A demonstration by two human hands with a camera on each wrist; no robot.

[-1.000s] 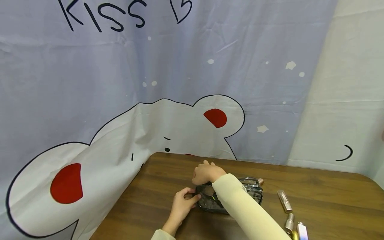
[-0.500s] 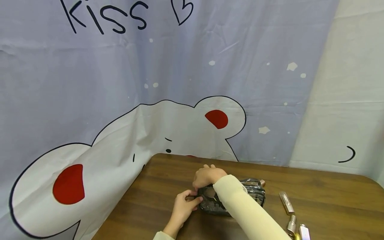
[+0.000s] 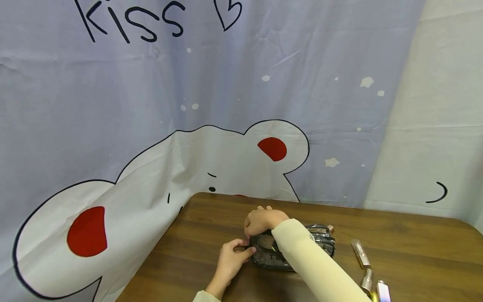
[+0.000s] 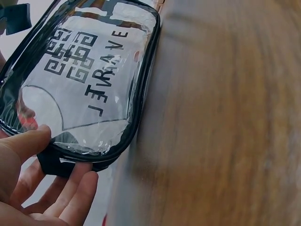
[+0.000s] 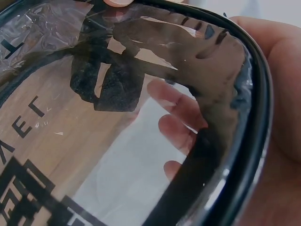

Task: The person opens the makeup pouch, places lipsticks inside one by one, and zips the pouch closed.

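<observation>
A clear cosmetic bag with black trim and printed letters lies on the wooden table. At its left end my left hand grips the edge; in the left wrist view the thumb is on top and the other fingers are below. My right hand reaches across the bag to its far left corner, its thumb side down close to the left fingertips. The exact pinch there is hidden, and the right sleeve covers part of the bag. In the right wrist view, fingers show through the clear plastic.
Right of the bag lie a pinkish tube, a shorter metallic tube and a whitish tube, with something gold beside them. A small pink end shows behind the bag. A printed cloth hangs beyond the table.
The view has shifted slightly. My right hand and the bag have moved a little to the right, and the right thumb side has come down nearer the left fingertips. The left hand keeps its grip.
</observation>
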